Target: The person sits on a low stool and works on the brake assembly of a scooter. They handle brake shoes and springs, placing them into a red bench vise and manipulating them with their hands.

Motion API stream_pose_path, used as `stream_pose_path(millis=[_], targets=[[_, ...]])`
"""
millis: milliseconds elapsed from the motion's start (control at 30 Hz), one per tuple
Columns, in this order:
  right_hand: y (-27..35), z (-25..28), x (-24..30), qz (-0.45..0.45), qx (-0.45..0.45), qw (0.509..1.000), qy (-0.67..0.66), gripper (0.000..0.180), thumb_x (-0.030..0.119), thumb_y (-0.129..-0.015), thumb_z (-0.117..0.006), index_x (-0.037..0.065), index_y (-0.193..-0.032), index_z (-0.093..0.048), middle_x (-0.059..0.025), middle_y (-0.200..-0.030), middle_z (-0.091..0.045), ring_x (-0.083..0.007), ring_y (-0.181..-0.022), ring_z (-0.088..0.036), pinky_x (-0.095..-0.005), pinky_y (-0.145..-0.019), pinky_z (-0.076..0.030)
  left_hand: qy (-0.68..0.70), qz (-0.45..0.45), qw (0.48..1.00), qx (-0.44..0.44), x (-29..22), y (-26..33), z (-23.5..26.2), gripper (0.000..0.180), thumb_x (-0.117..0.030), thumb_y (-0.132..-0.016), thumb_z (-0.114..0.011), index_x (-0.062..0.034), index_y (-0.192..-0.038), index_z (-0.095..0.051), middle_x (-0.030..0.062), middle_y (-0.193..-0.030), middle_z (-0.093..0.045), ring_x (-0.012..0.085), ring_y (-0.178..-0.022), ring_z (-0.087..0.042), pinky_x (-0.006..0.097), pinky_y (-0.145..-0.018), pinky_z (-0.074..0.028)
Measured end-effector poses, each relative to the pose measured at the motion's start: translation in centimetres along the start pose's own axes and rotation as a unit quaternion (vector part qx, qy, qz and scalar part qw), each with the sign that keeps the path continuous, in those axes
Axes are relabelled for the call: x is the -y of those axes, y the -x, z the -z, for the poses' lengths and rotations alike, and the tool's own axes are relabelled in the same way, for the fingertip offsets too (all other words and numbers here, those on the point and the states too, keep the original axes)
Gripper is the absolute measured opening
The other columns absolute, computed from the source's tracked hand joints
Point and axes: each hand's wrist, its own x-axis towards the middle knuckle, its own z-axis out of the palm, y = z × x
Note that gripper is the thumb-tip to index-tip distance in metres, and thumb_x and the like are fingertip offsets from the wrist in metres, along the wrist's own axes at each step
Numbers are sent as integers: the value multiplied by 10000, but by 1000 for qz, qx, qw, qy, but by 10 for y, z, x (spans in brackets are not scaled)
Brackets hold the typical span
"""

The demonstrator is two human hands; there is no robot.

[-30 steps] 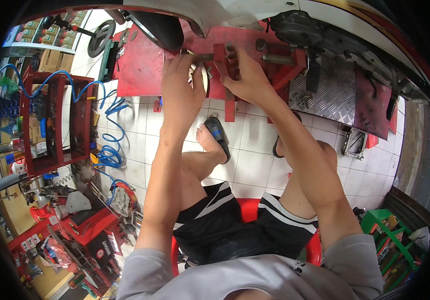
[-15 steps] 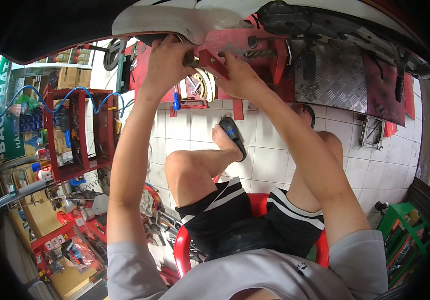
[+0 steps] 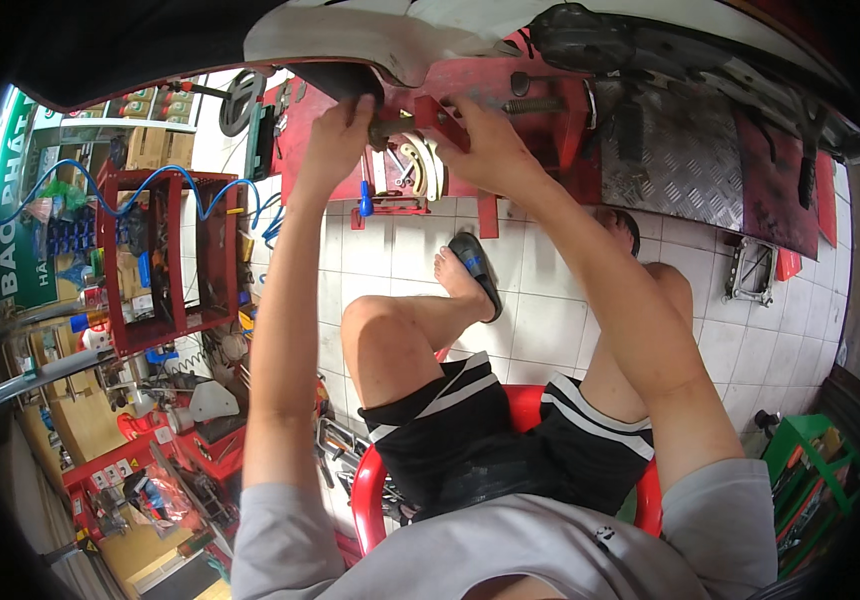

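While person sits on red stool (image 3: pixel 375 490), both hands up under scooter: left hand (image 3: pixel 342 135) grip closed on metal axle (image 3: pixel 397 125), right hand (image 3: pixel 485 150) clamped on red bracket (image 3: pixel 442 112). Risk: bracket slips off axle, pinching fingers, if hands misaligned.

Tool rack: red metal frame (image 3: pixel 115 262) at the left, hung with tools.
Air hose: blue coil (image 3: pixel 165 180) looping across the rack's top.
Floor: white tiles (image 3: pixel 540 325).
Stool: red plastic seat (image 3: pixel 375 495).
Crate: green (image 3: pixel 800 450), lower right.
Ramp plate: grey checker-plate (image 3: pixel 665 150), upper right.
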Motion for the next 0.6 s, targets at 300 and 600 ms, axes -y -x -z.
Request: stream_pose_path(millis=[300,600], targets=[[-8,1,4,34,-19,993,-112,459,198,-874,-658,35,-1283,-529,-191,-1084,-655,-249,-859,-677,-342,-766,-542,506,66,852,-119,0,15,-10,585,-481,-1031,-297,18,-1239,-521,164,-1167,-631,231,-1154,-556,433,-1031,-370],[-10,0,13,28,-38,994,-94,393,145,-849,-656,42,-1219,-570,-182,-1072,-660,-303,-963,-660,-377,-843,-527,619,-41,766,-168,0,28,-21,397,-362,-1011,-386,-28,-1177,-523,82,-916,-623,165,-906,-590,322,-886,-421]])
